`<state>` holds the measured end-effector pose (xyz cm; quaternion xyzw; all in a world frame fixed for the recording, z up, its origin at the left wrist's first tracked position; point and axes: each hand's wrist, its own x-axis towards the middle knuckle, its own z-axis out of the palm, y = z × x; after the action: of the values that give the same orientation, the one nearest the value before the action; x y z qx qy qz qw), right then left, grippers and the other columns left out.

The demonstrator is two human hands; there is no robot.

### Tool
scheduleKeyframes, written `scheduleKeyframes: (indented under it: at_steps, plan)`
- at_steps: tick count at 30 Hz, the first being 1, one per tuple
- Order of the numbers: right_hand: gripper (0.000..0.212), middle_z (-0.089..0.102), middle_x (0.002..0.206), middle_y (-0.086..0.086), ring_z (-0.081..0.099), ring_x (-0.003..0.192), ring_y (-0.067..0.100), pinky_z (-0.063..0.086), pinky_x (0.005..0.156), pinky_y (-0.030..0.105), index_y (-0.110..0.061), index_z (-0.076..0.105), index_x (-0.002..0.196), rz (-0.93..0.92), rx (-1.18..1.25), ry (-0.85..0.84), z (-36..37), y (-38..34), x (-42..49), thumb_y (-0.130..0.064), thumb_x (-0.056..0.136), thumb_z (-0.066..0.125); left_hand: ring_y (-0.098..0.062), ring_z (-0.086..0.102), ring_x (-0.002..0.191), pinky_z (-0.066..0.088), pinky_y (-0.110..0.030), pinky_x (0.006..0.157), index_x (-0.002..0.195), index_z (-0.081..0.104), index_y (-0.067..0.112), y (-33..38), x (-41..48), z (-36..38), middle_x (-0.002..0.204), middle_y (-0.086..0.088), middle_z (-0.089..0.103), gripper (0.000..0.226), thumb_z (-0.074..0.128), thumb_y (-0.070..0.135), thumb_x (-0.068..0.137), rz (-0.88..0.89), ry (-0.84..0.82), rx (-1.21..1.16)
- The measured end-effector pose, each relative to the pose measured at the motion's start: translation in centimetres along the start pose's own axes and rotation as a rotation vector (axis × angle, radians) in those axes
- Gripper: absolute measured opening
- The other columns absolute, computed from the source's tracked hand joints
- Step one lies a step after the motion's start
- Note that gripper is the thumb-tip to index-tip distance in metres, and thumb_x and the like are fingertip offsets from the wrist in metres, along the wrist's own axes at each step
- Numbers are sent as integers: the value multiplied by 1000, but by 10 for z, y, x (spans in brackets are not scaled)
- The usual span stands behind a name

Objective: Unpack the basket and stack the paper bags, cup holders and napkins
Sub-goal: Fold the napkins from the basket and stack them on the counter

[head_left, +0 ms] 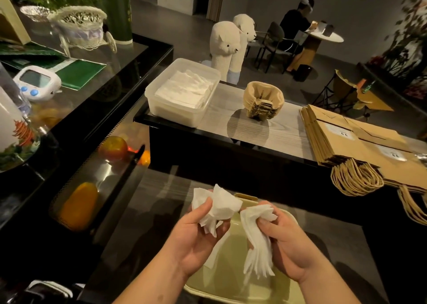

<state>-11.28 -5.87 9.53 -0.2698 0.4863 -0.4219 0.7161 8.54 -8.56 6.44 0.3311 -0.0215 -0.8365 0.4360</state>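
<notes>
Fingers (203, 210) of your left hand (196, 239) are curling round a crumpled wad of napkins (219, 205), your right hand (288, 246) is pinching a second bunch (258, 246) — both over the basket (231, 285). They are looking light, limp, tearable — you should be gripping folded edges gently.

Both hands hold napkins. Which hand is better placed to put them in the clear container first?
Probably the left hand: the clear container stands ahead on its side, a straighter path for its napkins; the right hand would cross over.
</notes>
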Motion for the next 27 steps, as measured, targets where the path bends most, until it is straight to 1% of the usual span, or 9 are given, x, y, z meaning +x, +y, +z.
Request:
scheduleKeyframes:
  at_steps: [3,6,9,12,16,18,21,25,27]
  plan:
    - [43,71,102,24,72,81,31,61,68,40,0,60,127,34,49,71,11,7,5,-5,85,67,-37,71,105,56,-48,97,131,62,2,-1,-6,3,121,-24,71,43,63,10,89,33,-39,148]
    - [40,71,117,25,72,96,35,61,80,44,-2,61,126,-40,-50,125,18,9,10,-9,86,66,-37,70,112,57,-47,95,131,64,3,-2,-10,2,123,-22,71,36,56,13,97,52,-52,301]
    - [28,72,113,25,74,92,36,62,72,47,-3,63,119,-107,-54,211,19,4,11,-6,90,63,-37,68,117,53,-53,101,131,65,13,-2,-12,-1,125,-15,72,33,44,17,106,53,-31,395]
    - [30,73,112,21,73,99,35,61,79,45,-3,63,119,-186,-111,256,16,0,7,-8,89,63,-33,69,116,51,-52,105,130,66,16,-2,-9,-5,122,-11,74,33,42,22,109,76,19,525]
    - [20,75,105,17,74,94,29,60,74,34,-3,64,113,-251,-238,253,12,-5,-2,-1,94,61,-39,71,106,52,-63,99,100,78,23,-8,-7,-5,105,-12,77,30,51,33,107,155,127,732]
    - [17,74,104,17,74,96,31,61,79,39,-4,65,110,-255,-284,250,12,-4,-4,-1,93,62,-41,71,103,54,-64,95,101,77,20,-10,-5,-3,104,-14,77,28,52,32,106,181,166,727]
    - [14,74,107,19,72,99,35,59,86,48,-9,69,105,-241,-271,238,9,-6,-9,-4,93,64,-31,76,99,59,-52,92,116,73,19,-14,-3,3,107,-9,79,28,50,31,108,112,148,631]
    - [12,72,95,18,72,83,32,60,69,41,-14,73,89,-185,-113,64,3,-14,-25,-5,88,65,-30,76,98,60,-48,86,122,70,16,-18,2,4,107,-10,79,30,49,33,107,63,166,606]
    - [11,73,96,17,73,84,31,60,71,42,-15,74,90,-165,-112,13,3,-14,-30,-5,88,68,-29,76,101,59,-47,88,124,71,15,-20,2,6,109,-10,78,32,49,32,107,33,134,615]
